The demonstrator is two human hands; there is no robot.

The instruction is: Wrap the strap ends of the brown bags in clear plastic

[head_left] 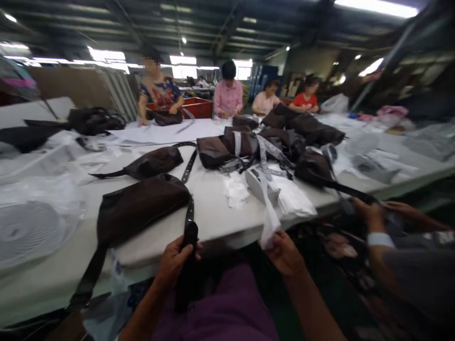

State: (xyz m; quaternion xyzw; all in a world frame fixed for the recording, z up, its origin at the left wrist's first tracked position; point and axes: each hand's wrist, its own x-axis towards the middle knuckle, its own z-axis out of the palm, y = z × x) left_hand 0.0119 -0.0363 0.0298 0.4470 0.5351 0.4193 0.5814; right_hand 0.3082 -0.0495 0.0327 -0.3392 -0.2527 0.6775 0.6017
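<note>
My left hand (179, 258) is closed around a dark bag strap (191, 232) at the table's front edge. The strap has metal eyelets and runs up to a dark brown bag (142, 206) lying on the table. In my right hand (287, 253), pinched between thumb and fingers, is the lower end of a thin white strip (270, 220). It reaches up past a grey bundle (261, 186) that lies against white sheets (293, 194). Whether the strip is paper or plastic I cannot tell.
Another brown bag (154, 162) lies beyond, and several more are piled mid-table (245, 144). At right, a co-worker's hand (371, 213) holds a bag's strap. Several people work across the table. A fan grille (28, 232) under plastic stands at left.
</note>
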